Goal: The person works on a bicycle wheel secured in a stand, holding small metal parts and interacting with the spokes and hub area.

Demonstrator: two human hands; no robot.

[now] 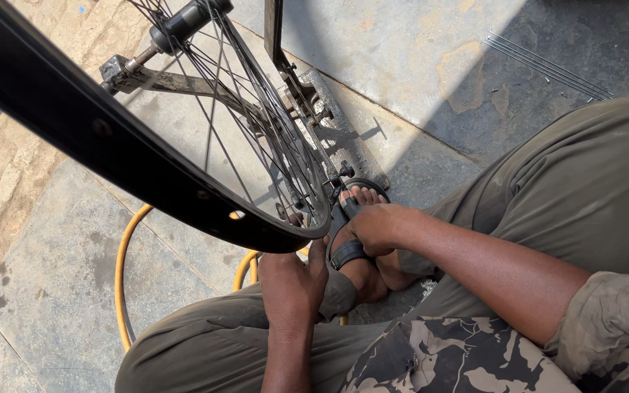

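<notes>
A black bicycle wheel rim [111,145] with thin spokes [256,131] stands in a metal stand [343,138] on the floor. My left hand [293,284] is under the lowest part of the rim. Its fingers are curled against the rim and its thumb rests on the rim's edge. My right hand [376,225] is at the right side of the rim's lowest part. Its fingers are bent toward the rim and spokes; what they pinch is hidden. This hand lies over my foot in a black sandal [347,251], which rests by the stand's base.
A yellow hose [120,276] loops on the stone floor under the wheel. The wheel's hub and axle [176,28] sit at the top. A bundle of loose spokes [547,65] lies at the far right. My legs in olive trousers [584,182] fill the lower right.
</notes>
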